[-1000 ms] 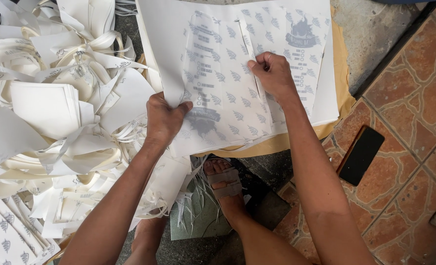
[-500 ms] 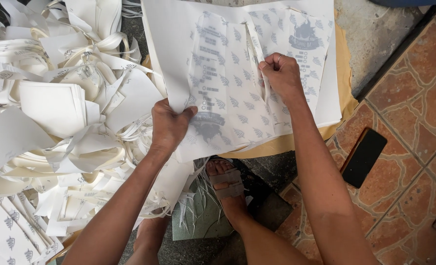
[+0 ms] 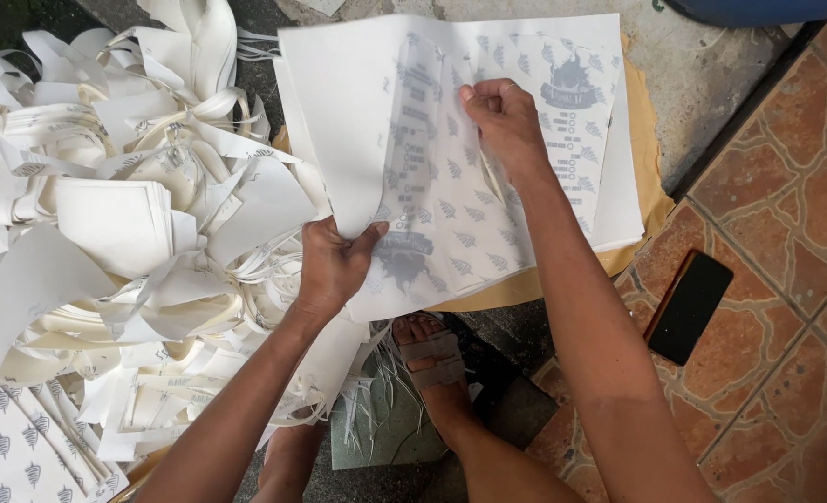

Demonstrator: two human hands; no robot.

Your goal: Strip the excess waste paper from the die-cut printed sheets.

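Paper covers most of the ground in this view from the head camera. The left hand (image 3: 334, 265) is closed on the lower left edge of a thin translucent sheet (image 3: 432, 200) with grey printed patterns, the thumb on top and the fingers under it. The right hand (image 3: 502, 121) is also closed, and it pinches a narrow strip of the same sheet near its middle, at the upper part, with the knuckles turned up. The sheet is lifted a little at the left side, where its white back (image 3: 348, 112) curls over. It lies over a stack of white sheets (image 3: 623, 200) which has the same size, and this stack rests on a brown cardboard (image 3: 644, 149) on the concrete floor (image 3: 702, 84). To the left of the hands there is a big heap of white paper scraps (image 3: 124, 242), with many curled strips and cut pieces, and it touches the left edge of the stack. At the lower left corner, flat patterned sheets (image 3: 8, 447) lie under the heap. Between the two forearms one foot in a grey sandal (image 3: 432, 359) stands on a dark part of the floor. To the right, on the red-brown tiles (image 3: 777, 196), a black phone (image 3: 691, 305) lies flat, well apart from the stack. A blue container (image 3: 767, 9) shows only its edge at the top right.
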